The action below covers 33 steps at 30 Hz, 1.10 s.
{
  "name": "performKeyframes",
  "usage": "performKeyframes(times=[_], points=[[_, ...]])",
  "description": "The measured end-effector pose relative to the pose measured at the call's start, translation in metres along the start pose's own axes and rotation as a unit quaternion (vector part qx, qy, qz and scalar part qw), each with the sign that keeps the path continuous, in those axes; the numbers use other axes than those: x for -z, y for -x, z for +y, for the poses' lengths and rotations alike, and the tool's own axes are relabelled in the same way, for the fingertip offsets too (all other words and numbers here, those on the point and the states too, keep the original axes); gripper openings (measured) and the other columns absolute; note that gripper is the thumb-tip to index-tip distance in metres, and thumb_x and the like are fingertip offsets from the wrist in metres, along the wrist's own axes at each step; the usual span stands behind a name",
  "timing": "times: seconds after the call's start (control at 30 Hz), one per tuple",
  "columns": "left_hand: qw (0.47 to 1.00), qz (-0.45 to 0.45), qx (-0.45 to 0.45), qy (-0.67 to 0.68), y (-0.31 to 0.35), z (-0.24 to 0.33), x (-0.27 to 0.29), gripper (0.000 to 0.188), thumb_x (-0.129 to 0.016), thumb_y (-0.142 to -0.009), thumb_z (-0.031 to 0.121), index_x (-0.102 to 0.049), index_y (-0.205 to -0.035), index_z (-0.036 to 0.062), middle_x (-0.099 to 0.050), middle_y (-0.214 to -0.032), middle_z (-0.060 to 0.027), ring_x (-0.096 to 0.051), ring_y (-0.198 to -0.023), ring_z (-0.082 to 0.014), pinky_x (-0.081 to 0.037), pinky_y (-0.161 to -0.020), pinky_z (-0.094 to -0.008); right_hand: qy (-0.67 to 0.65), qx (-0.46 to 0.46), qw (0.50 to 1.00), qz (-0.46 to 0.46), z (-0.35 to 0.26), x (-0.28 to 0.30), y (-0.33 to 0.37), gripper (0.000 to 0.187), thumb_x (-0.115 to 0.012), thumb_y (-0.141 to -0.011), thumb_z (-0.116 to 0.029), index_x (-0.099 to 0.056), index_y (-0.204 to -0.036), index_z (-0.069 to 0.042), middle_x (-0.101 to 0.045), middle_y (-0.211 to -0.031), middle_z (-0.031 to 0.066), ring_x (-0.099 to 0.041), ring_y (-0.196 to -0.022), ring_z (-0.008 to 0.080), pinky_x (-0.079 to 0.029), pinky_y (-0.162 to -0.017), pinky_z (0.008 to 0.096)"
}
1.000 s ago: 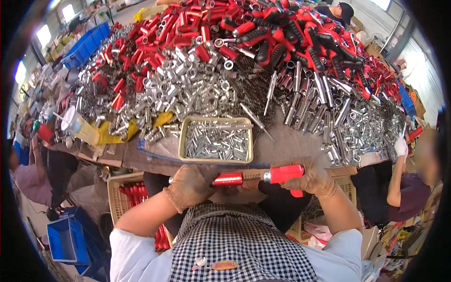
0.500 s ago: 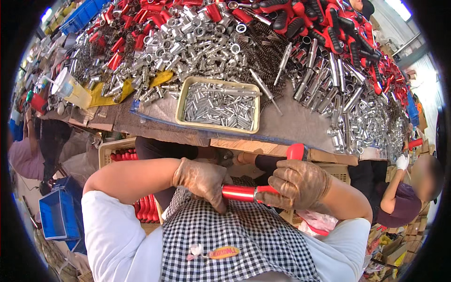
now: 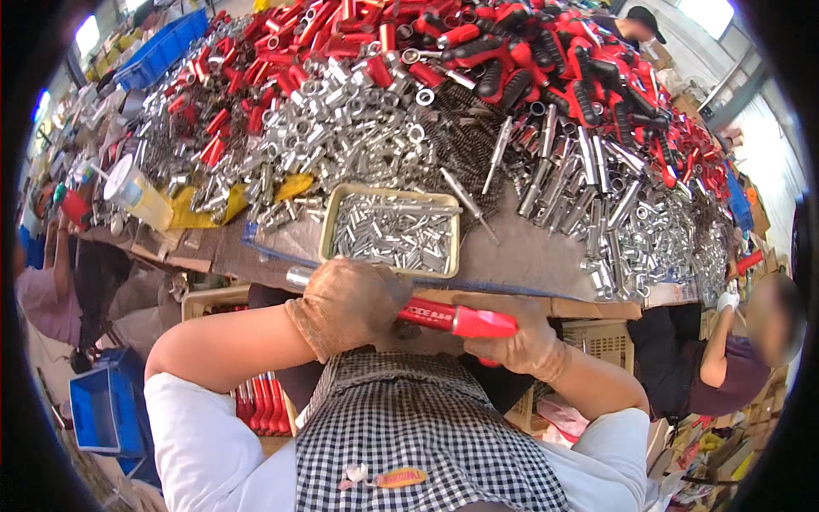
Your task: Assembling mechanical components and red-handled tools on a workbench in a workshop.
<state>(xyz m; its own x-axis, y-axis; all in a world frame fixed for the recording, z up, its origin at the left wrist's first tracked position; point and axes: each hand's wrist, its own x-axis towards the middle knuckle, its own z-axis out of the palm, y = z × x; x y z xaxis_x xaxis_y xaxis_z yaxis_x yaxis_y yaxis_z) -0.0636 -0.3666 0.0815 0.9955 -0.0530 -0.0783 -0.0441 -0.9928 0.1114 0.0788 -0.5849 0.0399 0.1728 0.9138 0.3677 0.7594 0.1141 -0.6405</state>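
left hand (image 3: 350, 303): brown glove
right hand (image 3: 522, 345): brown glove
tool handle (image 3: 461, 320): red
apron (image 3: 418, 435): black-and-white check
tray (image 3: 328, 230): pale yellow, silver parts
crate (image 3: 94, 410): blue

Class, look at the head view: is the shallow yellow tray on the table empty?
No: the shallow yellow tray holds a heap of small silver metal cylinders that covers most of its floor.

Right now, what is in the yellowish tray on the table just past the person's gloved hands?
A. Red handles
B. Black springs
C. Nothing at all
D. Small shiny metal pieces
D. The tray is filled with small silvery metal pieces; the red handles and dark springs lie in heaps farther back on the table, outside it.
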Motion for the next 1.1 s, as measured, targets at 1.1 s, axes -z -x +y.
performKeyframes(times=[1.1], points=[[0.959,-0.284,-0.013,0.012,-0.006,0.008,0.026,0.040,-0.063,-0.081,0.047,-0.072,-0.103,0.0149,-0.070,-0.094,-0.0161,-0.068,-0.090,-0.0328,-0.053,-0.082,-0.0427,0.165,0.207,0.964,-0.015,-0.015,-0.001,-0.005,0.034,-0.057,-0.087,-0.020,-0.060,-0.118,-0.009,-0.064,-0.075,0.0106,-0.064,-0.067,0.0265,-0.050,-0.053,0.0386]])
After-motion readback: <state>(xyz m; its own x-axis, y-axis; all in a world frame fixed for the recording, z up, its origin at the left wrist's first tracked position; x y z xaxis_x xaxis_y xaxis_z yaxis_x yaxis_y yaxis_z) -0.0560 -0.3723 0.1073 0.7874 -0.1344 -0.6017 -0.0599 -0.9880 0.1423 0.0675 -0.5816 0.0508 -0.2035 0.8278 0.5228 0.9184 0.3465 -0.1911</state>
